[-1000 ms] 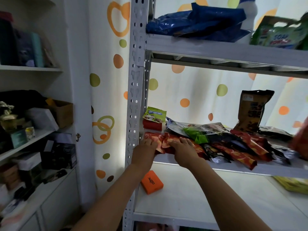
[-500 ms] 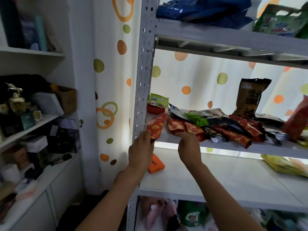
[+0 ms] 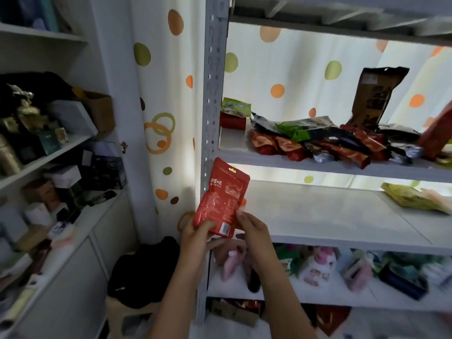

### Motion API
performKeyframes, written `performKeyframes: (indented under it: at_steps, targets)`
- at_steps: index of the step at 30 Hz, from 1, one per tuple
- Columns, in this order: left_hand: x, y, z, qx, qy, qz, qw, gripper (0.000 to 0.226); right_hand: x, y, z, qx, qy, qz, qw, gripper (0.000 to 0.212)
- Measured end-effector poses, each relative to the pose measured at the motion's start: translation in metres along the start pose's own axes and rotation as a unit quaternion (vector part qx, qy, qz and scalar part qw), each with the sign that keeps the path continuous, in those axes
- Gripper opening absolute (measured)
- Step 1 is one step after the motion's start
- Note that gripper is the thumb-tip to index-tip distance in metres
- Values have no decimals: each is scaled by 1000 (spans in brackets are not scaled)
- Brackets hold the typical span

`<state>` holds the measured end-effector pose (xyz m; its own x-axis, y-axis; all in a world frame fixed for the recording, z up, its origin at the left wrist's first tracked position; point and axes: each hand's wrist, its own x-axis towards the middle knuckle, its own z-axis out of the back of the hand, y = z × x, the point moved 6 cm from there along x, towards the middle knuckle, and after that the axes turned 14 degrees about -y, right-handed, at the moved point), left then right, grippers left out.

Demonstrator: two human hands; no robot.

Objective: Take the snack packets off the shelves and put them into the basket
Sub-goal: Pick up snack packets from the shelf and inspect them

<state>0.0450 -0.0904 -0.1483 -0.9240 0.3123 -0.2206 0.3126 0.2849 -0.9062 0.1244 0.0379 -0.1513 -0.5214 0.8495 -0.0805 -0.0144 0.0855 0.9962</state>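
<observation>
Fingers [image 3: 208, 226] of both hands pinch red packet [image 3: 221, 200] lower centre | carry low, level (basket unseen) | release inside.

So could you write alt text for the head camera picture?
Two hands, left hand and right hand, hold a red snack packet upright before a grey metal shelf rack. More packets lie heaped on the shelf above.

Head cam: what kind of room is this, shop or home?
Probably a home storeroom, not a shop. The grey slotted metal rack holds loose snack packets in a heap, a spotted curtain hangs behind it, and the white shelves to the left are crowded with mixed boxes.
</observation>
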Motion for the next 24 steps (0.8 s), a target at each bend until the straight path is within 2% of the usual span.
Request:
performKeyframes:
  at_steps: [3,6,9,13,18,21,24]
  targets:
    - [-15,13,17,2,33,24,999,30,-18,-23,9,52,21,-17,998,36]
    - [-26,23,30,52,46,32,997,20,-30,-37,20,80,-2,-47,996,30]
    - [-29,31,40,91,45,33,994,18,-42,-45,29,51,-28,-56,997,23]
    - [-34,44,47,110,52,25,992,34,-61,-48,41,48,-41,-72,995,20]
    - [-53,60,44,117,91,4,989,45,-79,-55,50,107,-42,-89,989,30]
    - [-59,66,42,139,93,-36,985,50,-85,-60,57,143,-44,-97,984,29]
    - [-62,62,36,220,33,-149,964,51,-87,-59,61,134,-42,-84,987,33]
